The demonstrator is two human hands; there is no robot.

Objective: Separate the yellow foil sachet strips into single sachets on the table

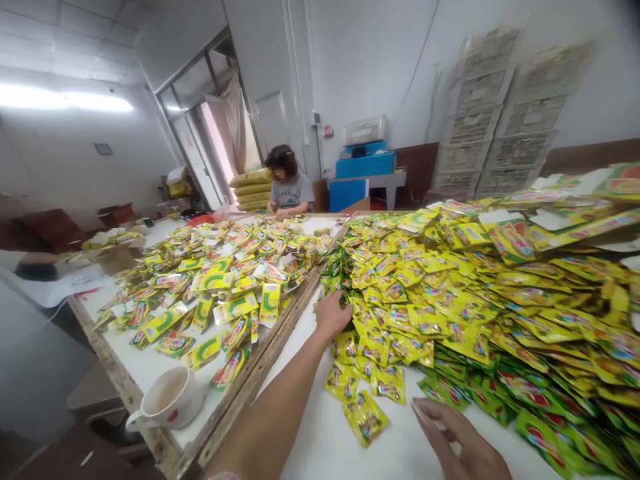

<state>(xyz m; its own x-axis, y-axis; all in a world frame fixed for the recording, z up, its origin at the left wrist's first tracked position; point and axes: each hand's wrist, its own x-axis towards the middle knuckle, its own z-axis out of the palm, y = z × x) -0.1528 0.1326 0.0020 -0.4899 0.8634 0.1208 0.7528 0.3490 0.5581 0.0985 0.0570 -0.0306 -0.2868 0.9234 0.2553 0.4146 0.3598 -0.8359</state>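
Yellow sachets (417, 320), heaped on white tabletop (310, 430); presumably light, pliable, slippery, best pinched edgewise. Left hand (334, 313) at green sachets (339, 268), grip indiscernible; right hand (463, 441) loosely open.

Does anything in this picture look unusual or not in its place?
A white handled cup of pale drink stands at the near corner of the wood-edged white table, beside yellow-green cardboard boxes; an open drink seems odd there.

I see the left hand (332, 315) touching yellow packets (415, 313) right of the wooden divider (290, 321), a mug (177, 403) left of it.
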